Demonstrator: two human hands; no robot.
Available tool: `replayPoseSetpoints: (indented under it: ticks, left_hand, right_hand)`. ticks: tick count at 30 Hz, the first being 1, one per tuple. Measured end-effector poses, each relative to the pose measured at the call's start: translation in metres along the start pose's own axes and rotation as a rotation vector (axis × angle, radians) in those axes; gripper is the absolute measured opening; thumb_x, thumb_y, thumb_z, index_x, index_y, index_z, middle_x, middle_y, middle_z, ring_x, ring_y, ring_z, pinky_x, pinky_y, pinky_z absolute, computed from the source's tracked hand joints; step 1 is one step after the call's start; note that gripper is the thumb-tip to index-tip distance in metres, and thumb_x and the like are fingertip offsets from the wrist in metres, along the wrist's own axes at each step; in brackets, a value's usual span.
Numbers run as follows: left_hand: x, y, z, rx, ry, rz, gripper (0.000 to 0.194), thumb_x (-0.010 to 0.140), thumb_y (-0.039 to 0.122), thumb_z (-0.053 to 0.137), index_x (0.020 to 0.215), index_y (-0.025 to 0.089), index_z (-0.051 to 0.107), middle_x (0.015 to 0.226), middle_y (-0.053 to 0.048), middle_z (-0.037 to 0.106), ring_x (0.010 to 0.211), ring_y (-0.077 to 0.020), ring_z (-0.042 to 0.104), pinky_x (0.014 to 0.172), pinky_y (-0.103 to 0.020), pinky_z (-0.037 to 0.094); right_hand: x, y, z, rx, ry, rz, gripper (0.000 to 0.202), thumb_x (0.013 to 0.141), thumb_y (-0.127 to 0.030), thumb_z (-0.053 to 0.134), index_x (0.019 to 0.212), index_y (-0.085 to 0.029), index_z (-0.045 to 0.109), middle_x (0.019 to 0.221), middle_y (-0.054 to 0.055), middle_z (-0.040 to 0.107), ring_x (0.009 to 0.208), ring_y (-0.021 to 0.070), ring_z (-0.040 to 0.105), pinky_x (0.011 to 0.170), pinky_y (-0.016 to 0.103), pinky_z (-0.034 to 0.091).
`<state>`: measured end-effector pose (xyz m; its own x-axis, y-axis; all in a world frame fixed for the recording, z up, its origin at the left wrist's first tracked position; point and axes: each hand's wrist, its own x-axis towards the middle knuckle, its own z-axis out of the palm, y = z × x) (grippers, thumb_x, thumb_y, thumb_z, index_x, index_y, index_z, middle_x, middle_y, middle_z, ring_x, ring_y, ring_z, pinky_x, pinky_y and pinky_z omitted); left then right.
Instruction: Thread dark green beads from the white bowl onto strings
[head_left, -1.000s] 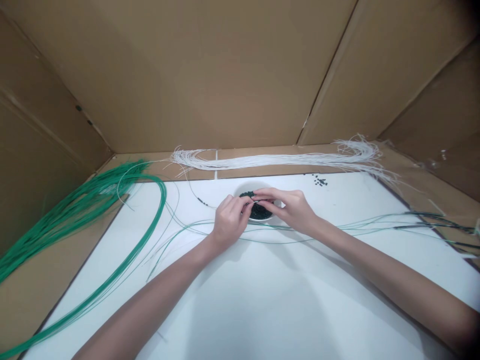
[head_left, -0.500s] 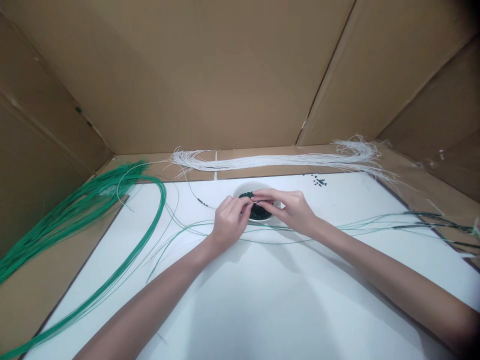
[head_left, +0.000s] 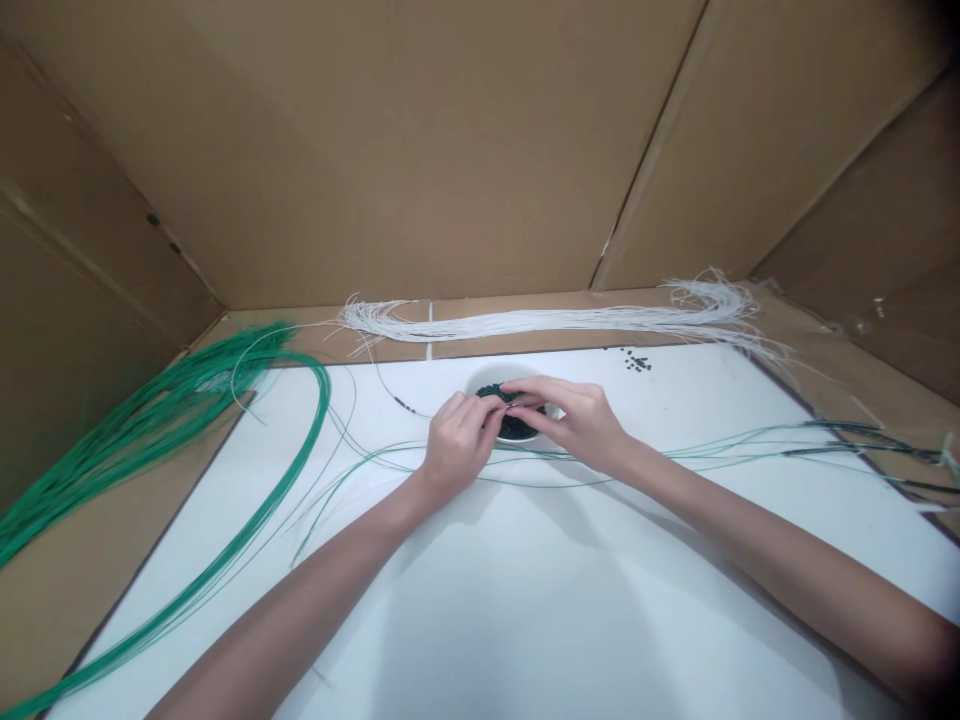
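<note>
Both my hands meet by their fingertips over a white bowl [head_left: 486,376] of small dark beads [head_left: 517,428]. My left hand [head_left: 459,440] is closed in a pinch on a thin pale string [head_left: 384,384], whose end pokes out towards the right fingers. A few dark beads [head_left: 405,405] sit threaded on that string, left of the hand. Thumb and forefinger of my right hand [head_left: 585,415] pinch together at the string's end; what is between them is too small to make out.
Green strands [head_left: 225,555] curve along the left side. A bundle of white strings [head_left: 525,323] lies at the back. Loose beads [head_left: 637,363] are scattered near the far edge of the white board [head_left: 510,600]. Green strings with dark beaded ends [head_left: 847,440] stretch to the right. Cardboard walls [head_left: 420,150] surround the board.
My right fingertips have shifted slightly left, closer to the left fingers, and less of the string's pale end shows. The left hand keeps its pinch.
</note>
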<state>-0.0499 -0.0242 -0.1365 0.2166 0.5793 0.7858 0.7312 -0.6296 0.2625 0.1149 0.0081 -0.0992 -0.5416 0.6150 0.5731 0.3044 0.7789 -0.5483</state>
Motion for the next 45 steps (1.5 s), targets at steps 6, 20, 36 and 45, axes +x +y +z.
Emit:
replayPoseSetpoints:
  ticks: [6, 20, 36, 45]
  left_hand:
    - [-0.002, -0.003, 0.0, -0.004, -0.044, -0.022, 0.02, 0.082, 0.014, 0.046, 0.102, 0.015, 0.052, 0.081, -0.003, 0.063, 0.063, -0.0126, 0.044, 0.064, -0.025, 0.039]
    - [-0.002, -0.003, 0.002, -0.023, -0.005, -0.016, 0.009, 0.081, 0.018, 0.05, 0.089, 0.016, 0.055, 0.073, -0.002, 0.062, 0.061, -0.0117, 0.044, 0.061, -0.024, 0.039]
    - [-0.001, -0.001, 0.0, -0.017, 0.088, -0.112, 0.004, 0.081, 0.015, 0.047, 0.083, 0.016, 0.051, 0.066, -0.001, 0.055, 0.058, -0.0106, 0.043, 0.059, -0.024, 0.039]
    - [-0.002, -0.001, 0.0, -0.016, 0.114, -0.104, 0.006, 0.082, 0.016, 0.045, 0.085, 0.016, 0.05, 0.07, -0.002, 0.057, 0.059, -0.0111, 0.043, 0.06, -0.025, 0.039]
  right_hand:
    - [0.003, -0.001, 0.0, 0.007, 0.038, 0.017, 0.013, 0.078, -0.024, 0.052, 0.073, -0.019, 0.063, 0.095, 0.007, 0.061, 0.069, 0.013, 0.06, 0.061, 0.028, 0.053]
    - [0.006, -0.001, -0.002, 0.013, 0.03, 0.004, 0.012, 0.076, -0.017, 0.053, 0.071, -0.017, 0.063, 0.091, 0.008, 0.061, 0.07, 0.0131, 0.059, 0.058, 0.025, 0.048]
    - [0.003, 0.01, 0.0, 0.372, 0.176, 0.238, 0.01, 0.066, -0.029, 0.066, 0.07, -0.019, 0.067, 0.093, 0.006, 0.061, 0.077, 0.0156, 0.062, 0.074, 0.031, 0.054]
    - [0.0, 0.01, 0.003, 0.507, 0.205, 0.359, 0.014, 0.063, -0.025, 0.068, 0.074, -0.018, 0.067, 0.076, 0.003, 0.068, 0.071, 0.0159, 0.064, 0.073, 0.031, 0.053]
